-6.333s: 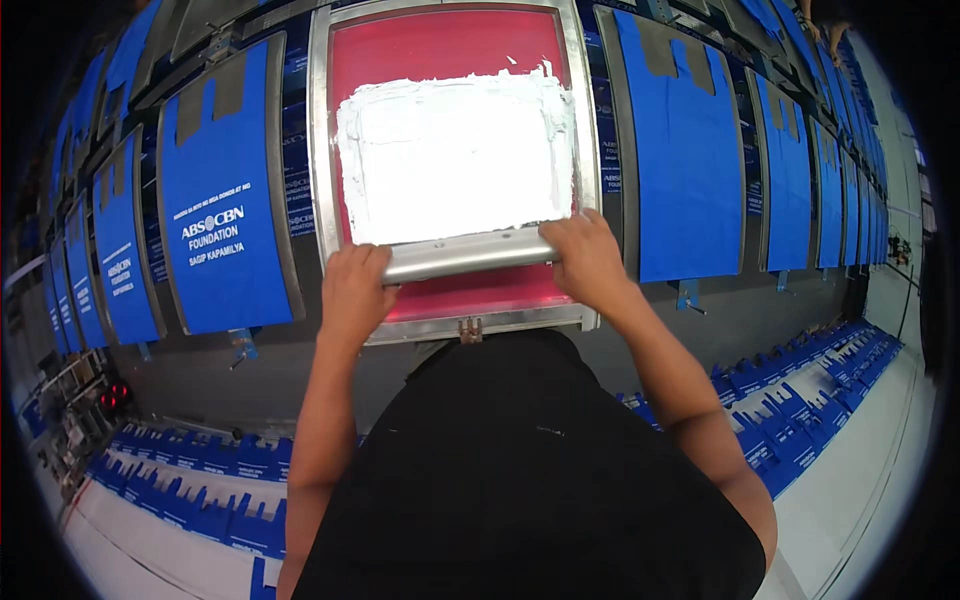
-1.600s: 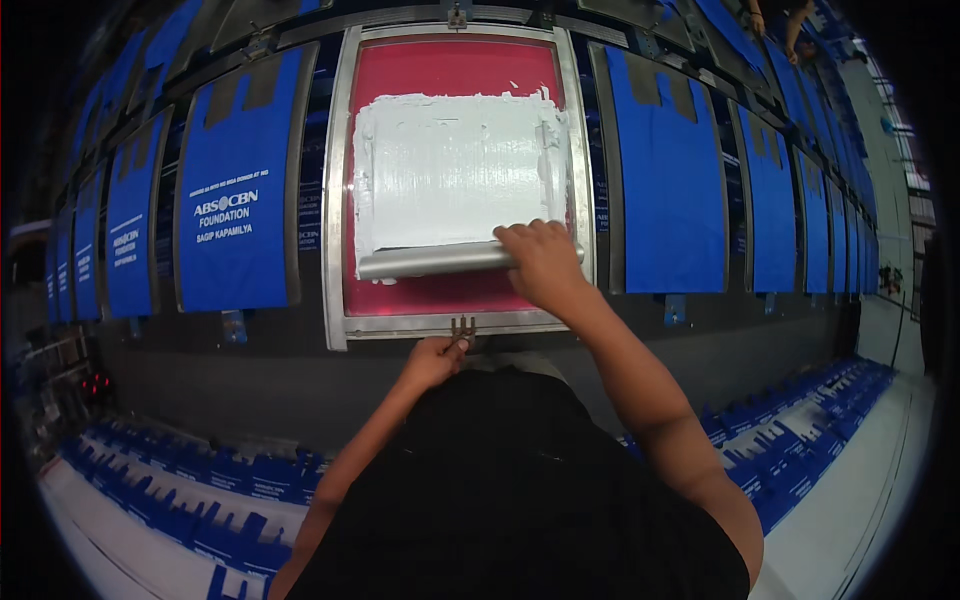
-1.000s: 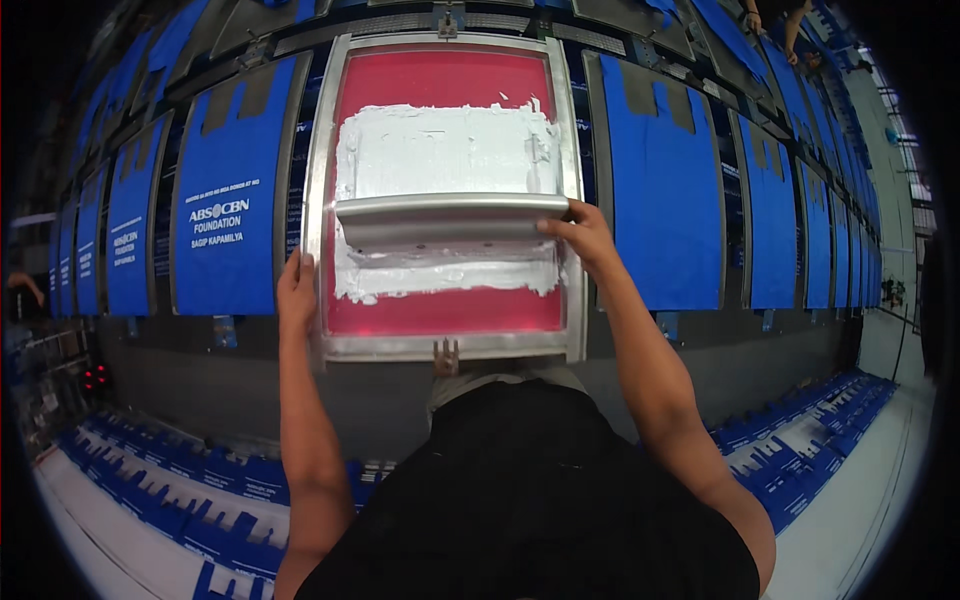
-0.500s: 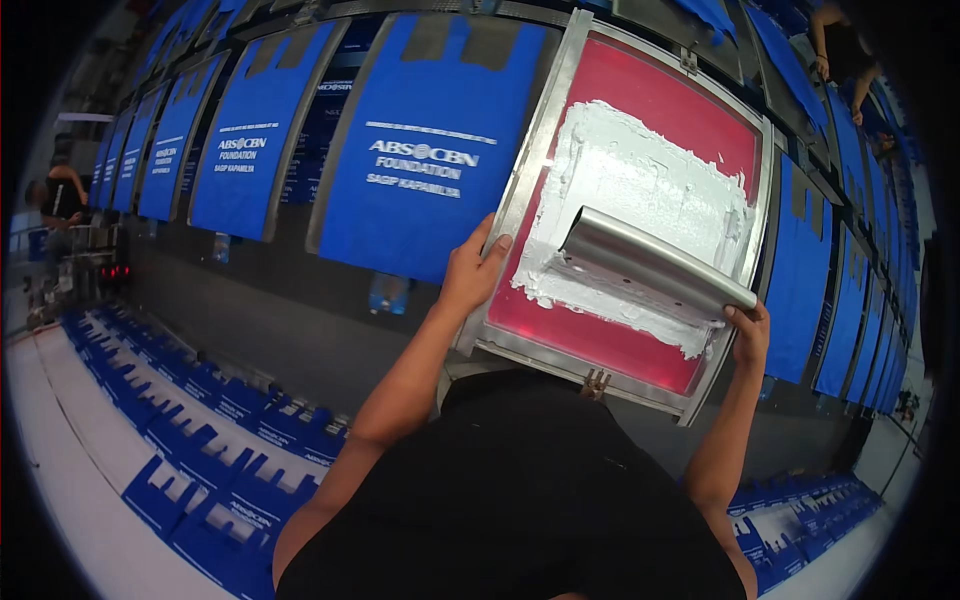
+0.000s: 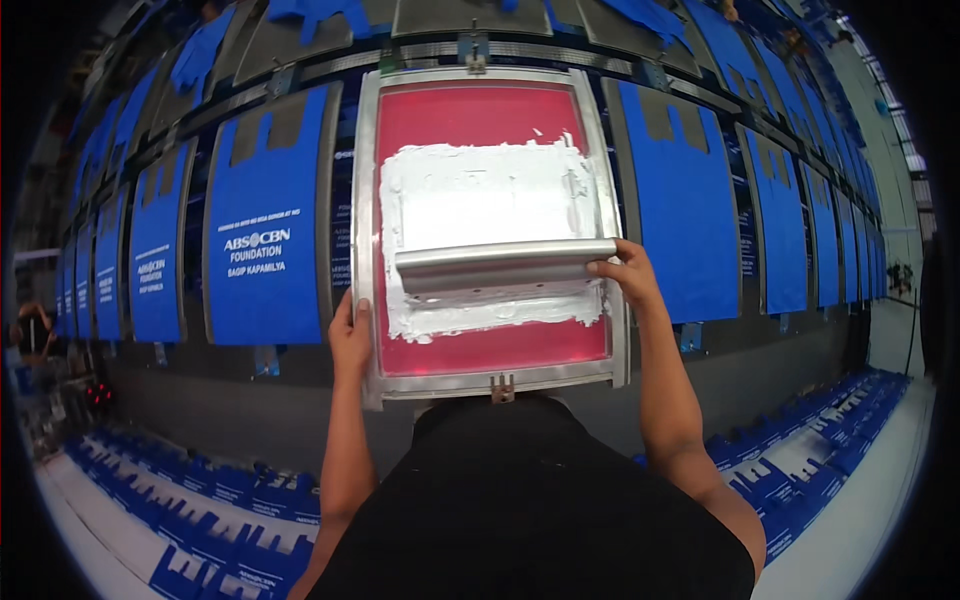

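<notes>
Left hand (image 5: pixel 350 335) grips the metal frame (image 5: pixel 367 230)'s left edge, toward the near corner; the squeegee (image 5: pixel 500 264) lies across white ink (image 5: pixel 470 195), right hand (image 5: pixel 630 275) pinching its end by the right edge — best kept level, lest it slide.

The squeegee (image 5: pixel 505 264) lies crosswise over the paste (image 5: pixel 480 190), its right end in the right hand (image 5: pixel 628 272). The paste covers the middle of the mesh (image 5: pixel 480 110), with mesh beyond it at the far and near ends, all within the frame (image 5: pixel 368 200). The left hand (image 5: pixel 350 330) is on the frame's left rail, toward the near end. Bags (image 5: pixel 268 190) on boards (image 5: pixel 246 140) lie in rows left and right of the frame
</notes>
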Motion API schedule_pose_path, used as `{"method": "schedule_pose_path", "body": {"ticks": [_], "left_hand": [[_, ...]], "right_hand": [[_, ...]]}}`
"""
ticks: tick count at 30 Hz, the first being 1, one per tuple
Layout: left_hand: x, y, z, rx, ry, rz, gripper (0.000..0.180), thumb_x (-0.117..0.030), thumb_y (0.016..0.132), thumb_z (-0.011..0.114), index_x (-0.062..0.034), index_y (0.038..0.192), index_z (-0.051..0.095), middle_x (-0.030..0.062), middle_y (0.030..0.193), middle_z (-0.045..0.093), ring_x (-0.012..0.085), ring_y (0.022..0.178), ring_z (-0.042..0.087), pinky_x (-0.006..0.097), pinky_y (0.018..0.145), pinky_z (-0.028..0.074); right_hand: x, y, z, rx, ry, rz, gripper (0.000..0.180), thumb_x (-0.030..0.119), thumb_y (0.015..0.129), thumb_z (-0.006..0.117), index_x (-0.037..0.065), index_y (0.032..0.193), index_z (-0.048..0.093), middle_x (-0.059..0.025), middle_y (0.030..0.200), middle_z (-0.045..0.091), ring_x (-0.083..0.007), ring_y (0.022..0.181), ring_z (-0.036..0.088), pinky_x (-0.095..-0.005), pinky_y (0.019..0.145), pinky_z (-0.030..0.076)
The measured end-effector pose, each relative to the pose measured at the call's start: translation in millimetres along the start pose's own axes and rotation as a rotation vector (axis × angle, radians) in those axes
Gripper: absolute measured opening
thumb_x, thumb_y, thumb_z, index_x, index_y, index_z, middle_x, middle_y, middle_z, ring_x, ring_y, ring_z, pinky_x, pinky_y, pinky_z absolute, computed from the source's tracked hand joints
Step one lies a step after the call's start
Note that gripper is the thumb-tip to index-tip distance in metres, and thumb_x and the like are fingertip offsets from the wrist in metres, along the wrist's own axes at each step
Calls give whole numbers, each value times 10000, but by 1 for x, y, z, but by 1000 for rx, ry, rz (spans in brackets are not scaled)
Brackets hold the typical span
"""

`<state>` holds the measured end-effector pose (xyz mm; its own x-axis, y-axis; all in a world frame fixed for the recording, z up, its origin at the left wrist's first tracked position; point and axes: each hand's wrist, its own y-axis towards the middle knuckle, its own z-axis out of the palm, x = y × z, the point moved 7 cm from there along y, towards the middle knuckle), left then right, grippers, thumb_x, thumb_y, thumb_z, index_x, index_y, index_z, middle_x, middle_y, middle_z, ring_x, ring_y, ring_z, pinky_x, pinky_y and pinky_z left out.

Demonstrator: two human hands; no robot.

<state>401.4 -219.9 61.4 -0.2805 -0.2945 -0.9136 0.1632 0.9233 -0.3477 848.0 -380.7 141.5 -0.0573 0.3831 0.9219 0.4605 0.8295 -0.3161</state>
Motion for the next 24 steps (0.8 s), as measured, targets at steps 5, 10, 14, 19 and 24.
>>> {"method": "schedule_pose_path", "body": {"ticks": [5,10,14,19,24], "left_hand": [[2,8,9,5,7,46,482,-228,981,555,65,1354,466,118,1159,646,135,1021,596,262,869,467],[17,29,4,-50,93,126,432,-218,967,572,38,1311,525,167,1228,622,196,1107,586,296,945,440],[15,30,7,34,46,47,523,-297,945,613,10,1351,493,188,1264,602,211,1161,559,295,980,412],[23,43,6,-8,360,85,546,-343,956,574,-25,1387,466,183,1332,555,254,1209,543,338,1030,402],[16,32,16,33,0,22,572,-362,965,579,-11,1397,452,138,1090,650,148,958,592,281,837,468]], "right_hand": [[-3,9,-10,-3,-33,-22,332,71,658,782,-2,972,705,-52,841,673,-144,802,617,-295,746,486],[-15,10,-10,-40,-4,-5,346,77,650,792,9,976,696,-75,874,675,-182,805,640,-337,774,513],[-16,11,-11,-8,56,2,400,71,662,784,-23,1037,680,-88,923,669,-184,865,626,-319,810,500],[-35,23,-9,-42,-45,-13,390,116,678,801,-12,1029,691,-69,934,694,-169,859,639,-291,796,489],[-23,18,-2,34,33,-61,415,109,705,812,-19,1076,678,-87,994,687,-163,919,628,-290,853,482]]}}
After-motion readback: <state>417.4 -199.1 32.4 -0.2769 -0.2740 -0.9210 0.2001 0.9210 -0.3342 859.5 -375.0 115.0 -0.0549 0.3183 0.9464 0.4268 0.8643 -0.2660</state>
